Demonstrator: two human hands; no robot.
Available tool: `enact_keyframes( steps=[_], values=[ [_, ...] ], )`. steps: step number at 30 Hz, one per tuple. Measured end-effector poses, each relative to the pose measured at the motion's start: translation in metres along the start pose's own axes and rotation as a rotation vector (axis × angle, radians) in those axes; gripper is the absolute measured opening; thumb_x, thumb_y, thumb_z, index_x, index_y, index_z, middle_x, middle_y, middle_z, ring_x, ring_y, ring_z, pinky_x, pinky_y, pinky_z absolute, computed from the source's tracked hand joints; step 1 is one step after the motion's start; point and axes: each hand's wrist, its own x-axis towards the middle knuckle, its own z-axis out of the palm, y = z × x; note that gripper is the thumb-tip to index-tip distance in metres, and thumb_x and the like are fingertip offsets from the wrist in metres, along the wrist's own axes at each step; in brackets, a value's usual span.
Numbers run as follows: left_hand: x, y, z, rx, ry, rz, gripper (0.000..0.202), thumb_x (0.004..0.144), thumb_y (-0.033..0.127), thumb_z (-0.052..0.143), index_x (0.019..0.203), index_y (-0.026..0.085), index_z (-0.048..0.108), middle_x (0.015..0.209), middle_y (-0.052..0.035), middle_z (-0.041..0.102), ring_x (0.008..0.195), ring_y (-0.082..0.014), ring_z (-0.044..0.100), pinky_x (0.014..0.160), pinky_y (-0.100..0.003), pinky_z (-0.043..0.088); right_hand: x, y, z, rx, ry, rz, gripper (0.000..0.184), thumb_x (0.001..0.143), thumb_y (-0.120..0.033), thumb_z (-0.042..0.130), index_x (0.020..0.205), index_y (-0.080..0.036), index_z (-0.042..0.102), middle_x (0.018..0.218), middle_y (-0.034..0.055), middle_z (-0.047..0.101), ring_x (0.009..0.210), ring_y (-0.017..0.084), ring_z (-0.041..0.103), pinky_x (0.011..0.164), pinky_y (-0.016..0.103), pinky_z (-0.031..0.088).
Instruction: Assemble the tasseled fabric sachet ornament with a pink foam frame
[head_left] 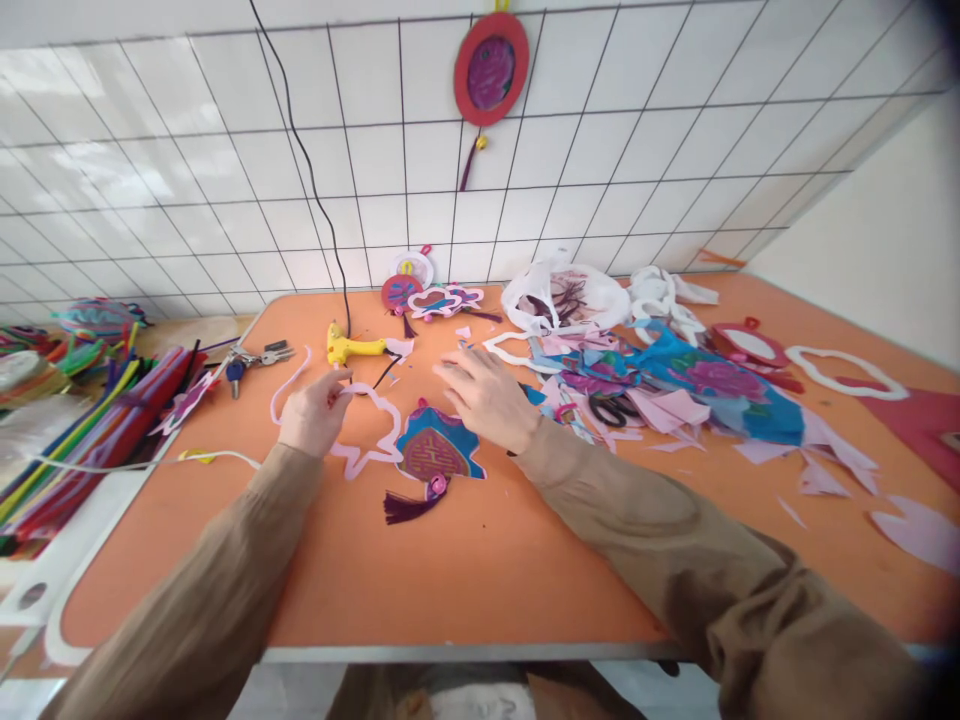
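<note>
My left hand [311, 412] is closed in a pinch at the upper left edge of a pink wavy-edged foam or paper frame [391, 415]. Just right of that frame lies a blue fabric ornament [436, 445] with a maroon and gold pattern, a pink bead [436, 486] and a dark purple tassel [405, 507]. Over the ornament's upper right side, my right hand [491, 400] is open, its fingers stretched to the left. Nothing shows in its grasp. Behind the left hand rests a yellow hot glue gun [356, 347], its black cord running up the wall.
Keys [259, 360] and bundled pipe cleaners [112, 430] are at the left. Finished ornaments [431, 295] and a plastic bag [566, 295] stand along the tiled wall. Blue fabric [697, 375], black-handled scissors [609, 410] and pink scraps [832, 450] spread across the right.
</note>
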Motion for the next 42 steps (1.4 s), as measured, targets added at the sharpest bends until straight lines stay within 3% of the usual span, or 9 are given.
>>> enact_keyframes(
  steps=[10, 15, 16, 18, 23, 26, 30, 37, 42],
  values=[
    [0.123, 0.072, -0.078, 0.179, 0.287, 0.380, 0.045, 0.091, 0.016, 0.032, 0.130, 0.007, 0.053, 0.112, -0.0068, 0.066, 0.120, -0.0257, 0.053, 0.090, -0.037, 0.043, 0.002, -0.006, 0.006, -0.009, 0.139, -0.063, 0.026, 0.093, -0.019, 0.047, 0.112, -0.017, 0.066, 0.120, 0.0124, 0.063, 0.106, 0.023, 0.056, 0.099, 0.045, 0.032],
    [0.185, 0.092, -0.090, -0.400, 0.447, 0.119, 0.078, 0.072, 0.007, -0.017, 0.084, -0.007, 0.058, 0.085, -0.0004, 0.059, 0.109, -0.0245, 0.058, 0.066, -0.034, 0.036, 0.010, 0.021, 0.009, -0.016, 0.274, 0.090, 0.040, 0.086, -0.017, 0.054, 0.126, -0.019, 0.057, 0.136, 0.0136, 0.053, 0.120, 0.027, 0.051, 0.101, 0.047, 0.038],
    [0.186, 0.096, -0.086, -0.498, 0.453, 0.062, 0.059, 0.084, 0.011, 0.000, 0.086, -0.002, 0.058, 0.080, 0.0014, 0.060, 0.099, -0.0171, 0.064, 0.069, -0.030, 0.038, 0.012, 0.028, 0.007, -0.001, 0.321, 0.104, 0.043, 0.086, -0.020, 0.056, 0.129, -0.019, 0.056, 0.138, 0.0143, 0.051, 0.122, 0.028, 0.050, 0.102, 0.047, 0.039],
    [0.176, 0.102, -0.071, -0.901, 0.442, -0.089, 0.013, 0.081, 0.009, 0.051, 0.093, 0.010, 0.057, 0.069, 0.0062, 0.061, 0.074, -0.0080, 0.064, 0.066, -0.024, 0.046, 0.016, 0.039, 0.000, 0.078, 0.444, 0.117, 0.044, 0.086, -0.027, 0.057, 0.129, -0.019, 0.054, 0.137, 0.0155, 0.049, 0.125, 0.029, 0.048, 0.106, 0.047, 0.039],
    [0.109, 0.109, -0.039, -1.122, 0.034, 0.020, 0.019, 0.065, 0.006, 0.071, 0.082, 0.012, 0.065, 0.062, -0.0004, 0.065, 0.055, -0.0108, 0.061, 0.053, -0.023, 0.050, 0.024, 0.047, -0.030, 0.497, 0.614, 0.214, 0.033, 0.090, -0.039, 0.052, 0.117, -0.022, 0.060, 0.127, 0.0124, 0.056, 0.117, 0.025, 0.055, 0.100, 0.045, 0.046],
    [0.072, 0.107, -0.033, -1.142, -0.315, 0.038, 0.021, 0.064, 0.014, 0.075, 0.084, 0.011, 0.069, 0.066, -0.0033, 0.069, 0.053, -0.0126, 0.063, 0.053, -0.025, 0.052, 0.025, 0.038, -0.042, 0.894, 0.452, 0.321, 0.034, 0.090, -0.048, 0.051, 0.109, -0.023, 0.064, 0.113, 0.0089, 0.066, 0.100, 0.022, 0.064, 0.087, 0.040, 0.052],
    [0.045, 0.105, -0.031, -1.083, -0.473, 0.039, 0.026, 0.063, 0.015, 0.077, 0.088, 0.012, 0.072, 0.067, -0.0049, 0.070, 0.053, -0.0130, 0.062, 0.051, -0.024, 0.051, 0.024, 0.014, -0.050, 1.122, 0.084, 0.427, 0.031, 0.082, -0.049, 0.062, 0.080, -0.018, 0.068, 0.074, 0.0052, 0.069, 0.067, 0.015, 0.064, 0.059, 0.027, 0.050],
    [0.027, 0.093, -0.022, -0.973, -0.409, -0.001, 0.025, 0.073, 0.029, 0.070, 0.092, 0.013, 0.072, 0.070, -0.0066, 0.072, 0.056, -0.0149, 0.064, 0.054, -0.026, 0.052, 0.012, 0.001, -0.042, 1.130, -0.077, 0.551, 0.026, 0.075, -0.035, 0.068, 0.060, -0.015, 0.060, 0.054, 0.0004, 0.061, 0.045, 0.007, 0.050, 0.042, 0.021, 0.036],
    [0.014, 0.068, 0.004, -0.310, -0.291, 0.101, 0.023, 0.083, 0.025, 0.053, 0.092, 0.012, 0.070, 0.080, -0.0086, 0.074, 0.064, -0.0173, 0.067, 0.059, -0.027, 0.053, -0.005, 0.006, -0.007, 0.807, -0.217, 0.578, 0.022, 0.081, -0.029, 0.059, 0.065, -0.014, 0.060, 0.060, 0.0025, 0.065, 0.050, 0.010, 0.057, 0.049, 0.022, 0.042]
  ],
)
